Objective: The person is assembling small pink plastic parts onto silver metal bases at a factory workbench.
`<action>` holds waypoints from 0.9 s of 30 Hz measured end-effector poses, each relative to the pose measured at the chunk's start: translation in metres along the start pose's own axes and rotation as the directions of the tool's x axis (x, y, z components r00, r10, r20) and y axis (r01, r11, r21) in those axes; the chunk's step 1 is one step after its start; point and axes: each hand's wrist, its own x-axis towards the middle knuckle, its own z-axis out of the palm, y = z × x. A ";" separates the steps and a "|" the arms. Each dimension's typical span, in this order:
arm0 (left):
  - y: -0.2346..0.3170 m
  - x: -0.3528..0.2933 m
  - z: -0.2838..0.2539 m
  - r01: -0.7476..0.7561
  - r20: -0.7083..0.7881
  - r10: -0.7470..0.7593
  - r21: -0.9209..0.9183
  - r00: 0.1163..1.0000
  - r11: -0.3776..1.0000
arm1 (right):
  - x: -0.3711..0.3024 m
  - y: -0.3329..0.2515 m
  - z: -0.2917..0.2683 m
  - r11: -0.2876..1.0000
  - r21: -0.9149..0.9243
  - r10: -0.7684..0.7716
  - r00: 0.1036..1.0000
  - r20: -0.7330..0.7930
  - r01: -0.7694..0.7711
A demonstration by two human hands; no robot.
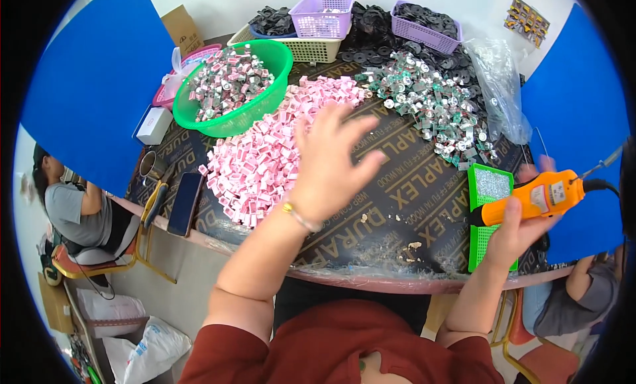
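My left hand [333, 171] is over the table with its fingers spread and nothing in them. Just beneath and beyond it lies a large heap of small pink plastic parts [255, 165]. An orange electric screwdriver [540, 197] is in my right hand [517, 233], lying nearly level with its black nose to the left and a cord at its other end. Below the screwdriver sits a green plastic tray [475, 241], with small silvery pieces, probably screws [493, 184], in its far compartment. Farther back is a pile of clear and greenish parts with round metal faces [437, 109].
A green basin [285, 58] of pink-and-metal pieces stands at the far left. Purple baskets [322, 28], black discs [374, 56] and a clear bag [498, 86] line the back. A phone [185, 204] and metal cup [152, 164] lie left. Other people sit beyond blue partitions [99, 86].
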 end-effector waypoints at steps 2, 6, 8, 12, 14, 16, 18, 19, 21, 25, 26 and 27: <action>0.014 -0.007 0.017 -0.071 0.084 0.075 -0.049 0.994 0.996 | 0.009 -0.035 -0.030 0.500 -0.805 -0.273 0.940 0.205 0.321; 0.007 -0.028 0.067 -0.131 0.118 0.156 -0.192 0.981 0.972 | 0.008 -0.047 -0.001 0.684 -0.247 -0.719 0.692 -0.069 0.686; -0.003 -0.038 0.086 -0.134 0.091 0.165 -0.277 0.982 0.951 | 0.004 -0.047 0.022 0.726 -0.209 -0.641 0.755 0.142 0.656; -0.010 -0.050 0.093 -0.154 0.114 0.202 -0.334 0.973 0.930 | 0.002 -0.011 0.115 0.970 -0.042 -0.187 0.848 0.496 0.239; -0.010 -0.049 0.096 -0.181 0.079 0.231 -0.398 0.970 0.899 | 0.000 0.032 0.162 0.998 -0.055 0.033 0.812 0.583 -0.002; -0.008 -0.052 0.097 -0.151 0.148 0.223 -0.387 0.963 0.910 | -0.010 0.084 0.204 0.976 -0.121 0.214 0.730 0.649 -0.178; -0.012 -0.055 0.100 -0.116 0.217 0.209 -0.374 0.954 0.920 | -0.019 0.128 0.245 0.967 -0.201 0.255 0.653 0.713 -0.158; -0.012 -0.055 0.099 -0.098 0.246 0.202 -0.378 0.948 0.921 | -0.019 0.146 0.261 0.968 -0.226 0.242 0.638 0.731 -0.108; -0.011 -0.056 0.102 -0.091 0.226 0.194 -0.401 0.955 0.912 | -0.014 0.181 0.291 0.966 -0.258 0.215 0.605 0.767 -0.017; -0.012 -0.062 0.101 -0.104 0.246 0.187 -0.315 0.951 0.943 | -0.011 0.202 0.338 0.955 -0.283 0.202 0.505 0.839 0.090; -0.010 -0.061 0.099 -0.152 0.213 0.214 -0.274 0.953 0.950 | -0.009 0.217 0.339 0.955 -0.284 0.213 0.471 0.856 0.084; -0.007 -0.059 0.099 -0.161 0.212 0.226 -0.284 0.951 0.945 | -0.012 0.237 0.339 0.956 -0.222 0.101 0.491 0.866 0.194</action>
